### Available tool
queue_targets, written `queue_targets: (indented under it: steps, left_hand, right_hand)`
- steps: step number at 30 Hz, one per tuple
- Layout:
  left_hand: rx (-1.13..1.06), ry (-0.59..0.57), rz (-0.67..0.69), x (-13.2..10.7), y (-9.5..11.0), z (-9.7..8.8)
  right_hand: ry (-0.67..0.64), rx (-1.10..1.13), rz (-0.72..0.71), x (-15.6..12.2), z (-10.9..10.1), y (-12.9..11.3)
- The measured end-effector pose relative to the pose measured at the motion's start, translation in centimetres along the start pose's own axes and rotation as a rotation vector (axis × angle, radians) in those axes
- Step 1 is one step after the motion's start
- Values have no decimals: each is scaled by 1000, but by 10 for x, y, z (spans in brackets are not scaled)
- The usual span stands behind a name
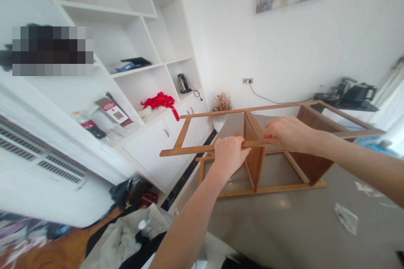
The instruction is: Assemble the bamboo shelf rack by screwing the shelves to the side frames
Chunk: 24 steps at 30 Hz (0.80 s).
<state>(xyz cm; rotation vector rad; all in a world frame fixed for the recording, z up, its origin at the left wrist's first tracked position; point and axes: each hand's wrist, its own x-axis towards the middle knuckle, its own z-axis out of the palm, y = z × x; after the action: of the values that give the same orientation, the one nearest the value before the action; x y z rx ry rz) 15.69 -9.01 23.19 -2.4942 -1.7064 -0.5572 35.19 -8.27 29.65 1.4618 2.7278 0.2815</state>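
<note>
A wooden shelf frame [212, 149] lies on its side on a grey tabletop [277, 227], with brown panels [253, 151] standing between its two sides. Around the upper front rail is my left hand [229, 151], closed with its fingers wrapped over the wood. My right hand [285, 132] is a little to the right, its fingers curled together at the same rail, near where a cross panel meets it. Whatever those right fingers pinch is hidden or too small to make out.
A small clear plastic bag [346, 218] lies on the tabletop at right. Behind the frame, a black kettle [360, 94] stands on a cabinet. White shelving [132, 71] lines the left, holding red ribbon [159, 101] and a cola bottle [90, 126]. Clothes [120, 235] are heaped below.
</note>
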Motion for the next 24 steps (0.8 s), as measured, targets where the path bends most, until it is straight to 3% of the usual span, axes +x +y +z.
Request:
queue_targets:
  steps: [3, 7, 11, 15, 19, 24]
  left_hand:
    - [-10, -6, 7, -5, 3, 5]
    - [-5, -10, 5, -17, 5, 15]
    - [10, 30, 29, -28, 3, 18]
    - [-65, 110, 78, -33, 6, 11]
    - [-227, 207, 121, -42, 28, 5]
    - [-304, 146, 167, -44, 60, 16]
  right_hand:
    - [-41, -7, 130, -6, 4, -14]
    - [-60, 26, 202, -12, 11, -29]
    - [-68, 126, 227, -12, 12, -28]
    - [-101, 307, 239, -6, 12, -20]
    - [-196, 691, 316, 2, 21, -11]
    - [-207, 914, 325, 3, 35, -4]
